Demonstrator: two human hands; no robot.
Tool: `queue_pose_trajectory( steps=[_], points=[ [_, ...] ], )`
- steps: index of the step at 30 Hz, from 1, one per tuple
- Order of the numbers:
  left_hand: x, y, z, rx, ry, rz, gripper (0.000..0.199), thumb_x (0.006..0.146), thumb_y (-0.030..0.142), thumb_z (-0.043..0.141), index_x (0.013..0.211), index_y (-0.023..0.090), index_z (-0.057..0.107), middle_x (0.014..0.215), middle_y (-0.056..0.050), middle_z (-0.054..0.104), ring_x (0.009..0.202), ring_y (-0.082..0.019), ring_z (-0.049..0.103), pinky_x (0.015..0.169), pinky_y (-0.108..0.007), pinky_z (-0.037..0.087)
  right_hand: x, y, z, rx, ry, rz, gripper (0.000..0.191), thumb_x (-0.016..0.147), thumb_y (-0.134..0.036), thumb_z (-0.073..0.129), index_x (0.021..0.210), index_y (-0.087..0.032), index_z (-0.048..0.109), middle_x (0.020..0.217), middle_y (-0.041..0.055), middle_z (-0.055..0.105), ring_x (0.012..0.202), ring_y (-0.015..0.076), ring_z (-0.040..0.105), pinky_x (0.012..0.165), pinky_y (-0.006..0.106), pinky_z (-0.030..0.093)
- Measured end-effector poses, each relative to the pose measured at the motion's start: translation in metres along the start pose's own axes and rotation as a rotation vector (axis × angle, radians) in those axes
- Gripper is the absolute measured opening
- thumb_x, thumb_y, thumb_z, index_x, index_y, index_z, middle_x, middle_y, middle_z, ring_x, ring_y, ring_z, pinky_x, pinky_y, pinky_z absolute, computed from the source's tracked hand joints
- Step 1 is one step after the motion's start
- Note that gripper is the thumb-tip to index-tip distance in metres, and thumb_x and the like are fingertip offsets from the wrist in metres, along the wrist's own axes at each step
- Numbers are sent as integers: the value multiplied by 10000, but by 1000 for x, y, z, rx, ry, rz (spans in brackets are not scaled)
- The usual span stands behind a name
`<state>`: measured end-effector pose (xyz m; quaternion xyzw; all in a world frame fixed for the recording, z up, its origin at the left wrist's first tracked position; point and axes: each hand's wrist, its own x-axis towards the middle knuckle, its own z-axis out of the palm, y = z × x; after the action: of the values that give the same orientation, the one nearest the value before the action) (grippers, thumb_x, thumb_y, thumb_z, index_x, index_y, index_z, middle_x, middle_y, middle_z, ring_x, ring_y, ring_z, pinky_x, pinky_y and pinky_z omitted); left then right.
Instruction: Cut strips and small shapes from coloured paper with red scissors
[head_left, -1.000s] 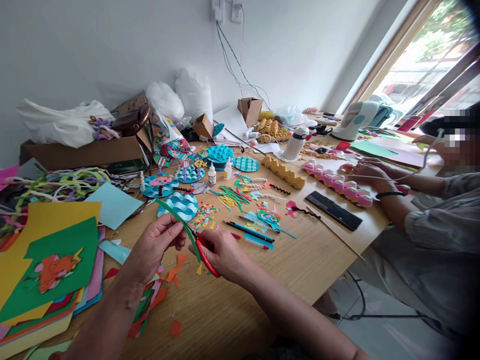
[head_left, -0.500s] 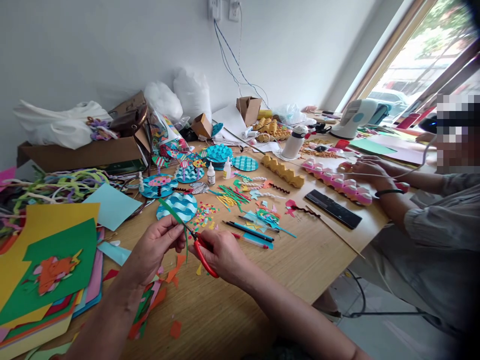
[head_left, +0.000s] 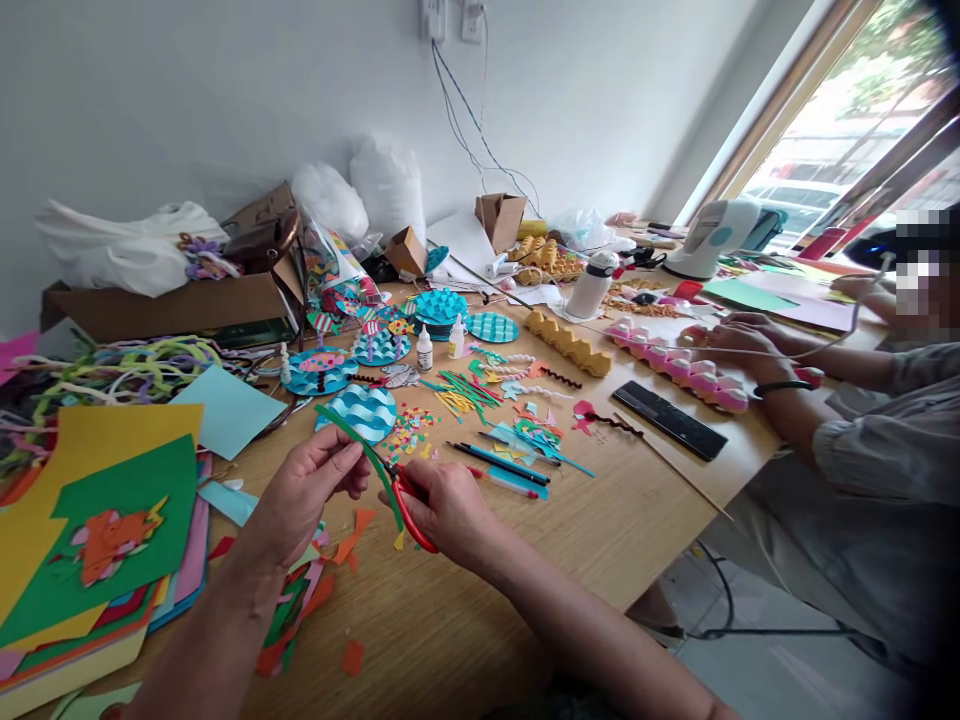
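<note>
My left hand (head_left: pixel 319 485) pinches a narrow green paper strip (head_left: pixel 346 430) between thumb and fingers. My right hand (head_left: pixel 446 510) is closed around the red handles of the scissors (head_left: pixel 411 520), whose dark blades lie against the strip just right of my left fingertips. Part of the strip hangs down beside the scissors. Behind my left hand lies a round blue wave-patterned piece (head_left: pixel 367 412), with small coloured paper bits (head_left: pixel 411 430) to its right.
Stacked coloured paper (head_left: pixel 142 490) lies at the left. Pens (head_left: pixel 499 462), a black case (head_left: pixel 669 420), a wooden stick (head_left: pixel 686 480) and glue bottles (head_left: pixel 424 350) lie beyond my hands. Another person's hands (head_left: pixel 739 340) are at a pink egg-carton strip (head_left: pixel 675 368).
The green strip's hanging part has swung right, toward the scissors, and now curves beside the blades. My hands have kept nearly the same place and grip.
</note>
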<state>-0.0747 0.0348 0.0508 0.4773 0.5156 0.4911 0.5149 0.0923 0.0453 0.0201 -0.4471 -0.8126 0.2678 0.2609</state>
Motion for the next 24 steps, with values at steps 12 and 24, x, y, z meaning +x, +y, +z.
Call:
queue_pose_trajectory(
  steps=[12,24],
  points=[
    [0,1,7,-2,-45,-12,126,726,303,613,701,179,609,585,10,583,546,-107,506,511,-213,406,-1,-3,-2,38,26,-12,300,821,-372,503,606,-165,473,526,-46,446,494,67,333,525,210,238],
    [-1,1,9,-86,-31,-57,128,686,286,657,671,177,592,575,28,574,524,-97,512,499,-207,414,-1,-2,-3,-66,-16,36,218,814,-312,491,646,-174,507,569,-20,501,507,83,357,527,210,245]
  ],
)
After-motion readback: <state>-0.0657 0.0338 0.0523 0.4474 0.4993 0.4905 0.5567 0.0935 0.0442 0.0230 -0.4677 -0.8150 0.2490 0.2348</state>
